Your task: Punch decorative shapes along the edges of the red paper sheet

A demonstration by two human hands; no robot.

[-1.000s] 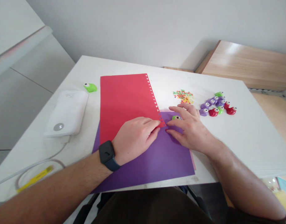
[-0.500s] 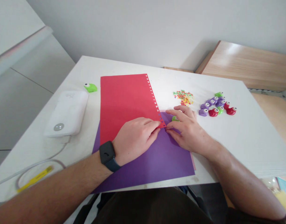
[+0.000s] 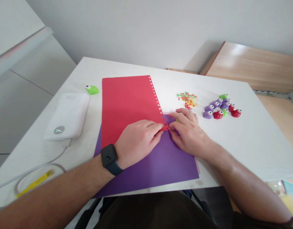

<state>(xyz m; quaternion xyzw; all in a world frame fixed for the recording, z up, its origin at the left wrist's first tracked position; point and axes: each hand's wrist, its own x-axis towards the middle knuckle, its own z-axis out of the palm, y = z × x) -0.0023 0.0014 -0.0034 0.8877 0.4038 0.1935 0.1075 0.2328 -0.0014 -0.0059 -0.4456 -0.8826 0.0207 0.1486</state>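
A red sheet of paper (image 3: 127,98) lies over a purple sheet (image 3: 151,168), with a row of small punched holes, some heart-shaped, down its right edge. My left hand (image 3: 140,143), wearing a dark watch, is closed, its thumb and forefinger pinching the red sheet near its lower right corner. At that corner, the thumb and forefinger of my right hand (image 3: 188,133) come together on the paper's edge; its other fingers are bent above. Mostly hidden under those fingers is a small green thing (image 3: 177,120), probably a paper punch.
Several eyed paper punches (image 3: 218,114) in purple, red and green stand at right. Paper confetti (image 3: 187,98) lies behind my right hand. At left are another green punch (image 3: 92,90), a white power bank (image 3: 70,114) with a cable, and a yellow strip (image 3: 34,183).
My right hand has shifted slightly, and its fingers now cover more of the green thing. My left hand and the red sheet stay put. A light shows on the power bank's round display.
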